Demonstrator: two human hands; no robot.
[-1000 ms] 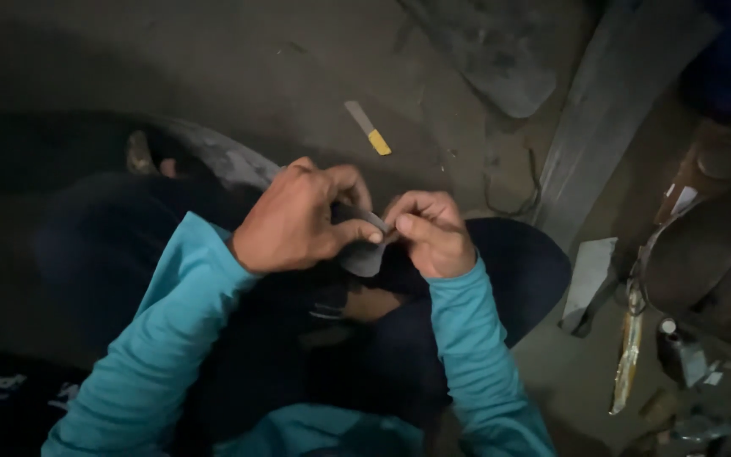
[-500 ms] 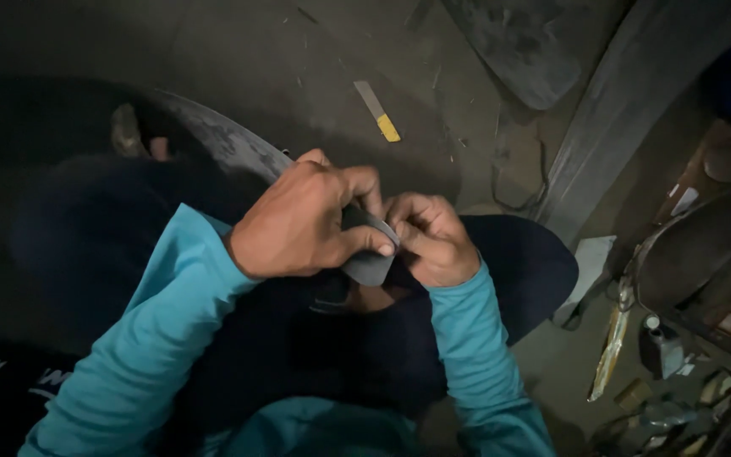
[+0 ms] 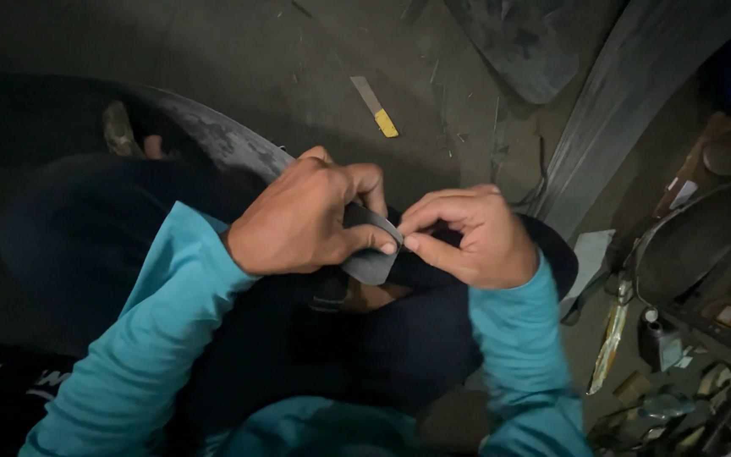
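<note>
Dim workshop floor, tools far right. Left hand and right hand both pinch a small grey rubber patch over the lap; peeling at its edge looks barely begun.

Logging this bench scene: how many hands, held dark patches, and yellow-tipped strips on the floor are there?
Hands: 2, left hand and right hand
Dark grey patch pinched between both: 1
Yellow-tipped strip on the floor: 1
Total: 4
</note>
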